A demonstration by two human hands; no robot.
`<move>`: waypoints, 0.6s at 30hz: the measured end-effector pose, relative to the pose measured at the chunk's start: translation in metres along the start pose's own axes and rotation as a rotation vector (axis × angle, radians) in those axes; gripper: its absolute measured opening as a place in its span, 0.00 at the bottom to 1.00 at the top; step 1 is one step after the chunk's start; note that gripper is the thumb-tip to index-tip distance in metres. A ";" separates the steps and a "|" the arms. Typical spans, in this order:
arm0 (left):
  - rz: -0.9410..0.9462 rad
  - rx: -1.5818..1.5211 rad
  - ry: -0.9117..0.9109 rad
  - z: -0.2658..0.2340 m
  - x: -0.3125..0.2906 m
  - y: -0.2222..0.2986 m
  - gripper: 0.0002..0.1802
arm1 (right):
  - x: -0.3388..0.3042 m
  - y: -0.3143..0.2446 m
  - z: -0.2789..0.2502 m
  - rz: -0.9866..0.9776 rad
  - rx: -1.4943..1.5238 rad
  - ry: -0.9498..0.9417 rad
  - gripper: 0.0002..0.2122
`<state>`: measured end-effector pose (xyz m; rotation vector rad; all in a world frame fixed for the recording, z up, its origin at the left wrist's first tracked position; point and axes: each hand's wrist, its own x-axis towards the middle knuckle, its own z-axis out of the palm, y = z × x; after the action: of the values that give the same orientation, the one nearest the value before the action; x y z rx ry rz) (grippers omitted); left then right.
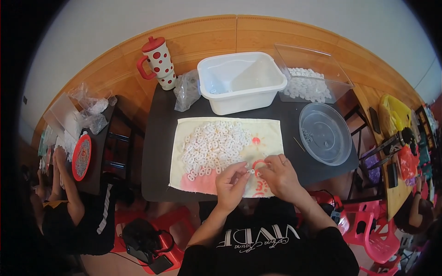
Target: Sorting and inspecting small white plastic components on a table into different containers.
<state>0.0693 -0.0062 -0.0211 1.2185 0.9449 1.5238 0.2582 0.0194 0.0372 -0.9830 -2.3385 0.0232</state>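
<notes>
My left hand is closed in a pinch on a small white two-holed plastic piece above the cloth. Close beside it my right hand has its thumb and fingers pressed together at the same piece; whatever sits between those fingertips is too small to make out. A broad heap of similar white two-holed pieces covers the left and middle of a cream cloth with pink and red prints. The cloth lies on the dark table.
Behind the cloth stands a white tub. A lidded spotted tumbler and a plastic bag are left of it; a clear box of white parts is right. A round clear container lies near a thin stick. Another person's arm works at far left.
</notes>
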 end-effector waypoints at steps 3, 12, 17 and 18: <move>-0.019 0.002 -0.017 0.001 0.000 0.001 0.18 | -0.006 0.002 0.003 -0.022 0.111 -0.032 0.10; 0.068 0.053 -0.129 0.003 0.004 0.006 0.19 | 0.007 0.005 0.003 0.349 0.776 0.171 0.06; -0.009 0.094 -0.170 0.002 0.003 0.005 0.21 | 0.006 0.005 0.014 0.350 0.903 0.110 0.06; -0.008 0.096 -0.167 0.002 0.002 0.005 0.21 | 0.005 0.006 0.014 0.364 0.930 0.104 0.06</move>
<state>0.0701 -0.0054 -0.0153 1.3854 0.9189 1.3598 0.2513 0.0299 0.0268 -0.8467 -1.6877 1.0629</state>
